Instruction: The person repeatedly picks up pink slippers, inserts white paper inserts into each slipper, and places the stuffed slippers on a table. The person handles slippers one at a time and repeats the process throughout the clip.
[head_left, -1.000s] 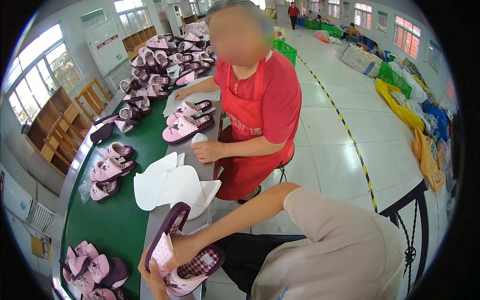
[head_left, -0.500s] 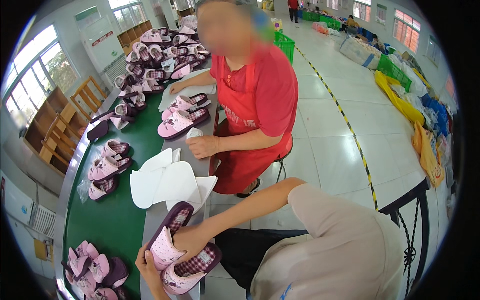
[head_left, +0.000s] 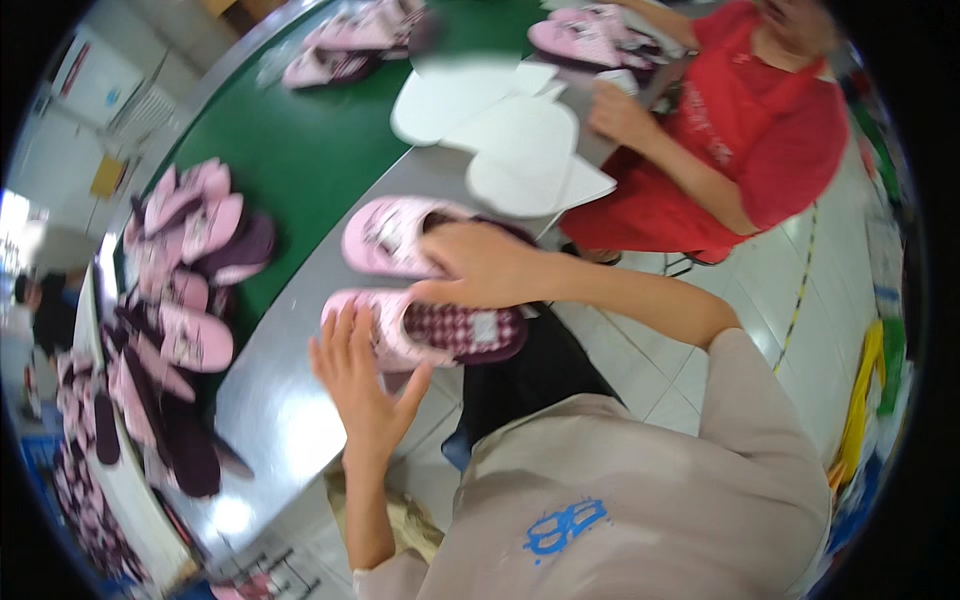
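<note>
On grey ledge | right hand (head_left: 480, 265) grip closed on slipper (head_left: 395, 235) | left hand (head_left: 360, 385) open beside slipper pair

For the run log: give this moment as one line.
left hand: open, beside near pink slipper | right hand: resting on far pink slipper | both on grey table edge

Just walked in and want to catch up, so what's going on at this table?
A person is handling a pair of pink slippers on the grey table edge. The right hand rests across the far slipper, and the open left hand touches the near slipper, which has a checked lining. More slippers lie piled on the green belt. Across the table, a co-worker in red handles white sheets.
</note>
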